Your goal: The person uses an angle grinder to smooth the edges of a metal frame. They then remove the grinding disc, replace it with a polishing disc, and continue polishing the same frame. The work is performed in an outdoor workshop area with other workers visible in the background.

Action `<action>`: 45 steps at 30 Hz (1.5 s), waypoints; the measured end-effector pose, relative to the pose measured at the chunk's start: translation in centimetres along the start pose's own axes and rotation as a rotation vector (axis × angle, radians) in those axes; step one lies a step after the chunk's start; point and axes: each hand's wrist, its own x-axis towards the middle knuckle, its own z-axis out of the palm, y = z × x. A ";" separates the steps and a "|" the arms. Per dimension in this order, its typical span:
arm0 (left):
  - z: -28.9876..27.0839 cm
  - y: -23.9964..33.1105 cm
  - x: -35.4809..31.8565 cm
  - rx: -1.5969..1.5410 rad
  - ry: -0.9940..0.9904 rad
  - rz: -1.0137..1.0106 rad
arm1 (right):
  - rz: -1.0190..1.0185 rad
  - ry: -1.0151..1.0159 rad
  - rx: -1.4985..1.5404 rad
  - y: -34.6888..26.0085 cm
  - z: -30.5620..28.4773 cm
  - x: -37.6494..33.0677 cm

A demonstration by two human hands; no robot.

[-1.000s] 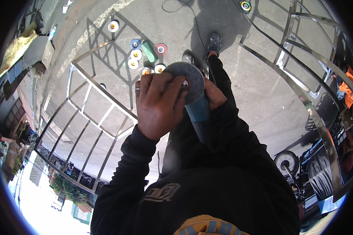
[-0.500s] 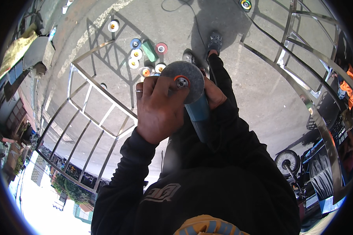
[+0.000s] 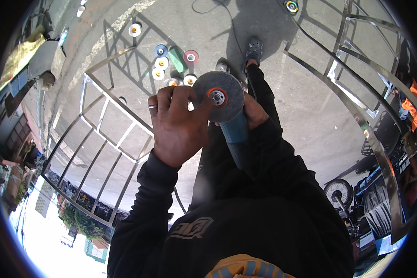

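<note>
the left hand (image 3: 176,127) has its fingers clamped on the rim of the grey disc (image 3: 217,96) seated on the blue angle grinder (image 3: 234,134), held chest-high above the concrete floor (image 3: 310,106). the right hand (image 3: 255,113) wraps the grinder's head, fingers closed round it. the disc looks mounted, its orange hub in place; tightening seems unfinished. spare discs (image 3: 161,62) lie on the floor beside a steel grille frame (image 3: 102,134).

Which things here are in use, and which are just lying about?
In use: blue-bodied angle grinder in the right hand; its grey round abrasive disc, touched by the left hand.

Lying about: spare coloured discs on the concrete; shiny steel gate frame; second steel frame.
</note>
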 end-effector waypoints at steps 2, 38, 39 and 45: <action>0.0 0.1 0.0 0.015 -0.019 -0.073 | 0.051 0.087 -0.011 0.1 -0.4 -0.1; 0.2 0.1 0.5 0.002 -0.083 0.031 | -0.032 -0.004 0.016 1.0 -2.9 0.1; 0.3 0.1 0.4 -0.009 -0.011 0.070 | -0.030 0.069 0.009 1.0 -3.0 0.2; 0.3 -0.4 0.3 0.018 0.011 0.006 | -0.014 -0.003 0.000 0.8 -2.6 -0.1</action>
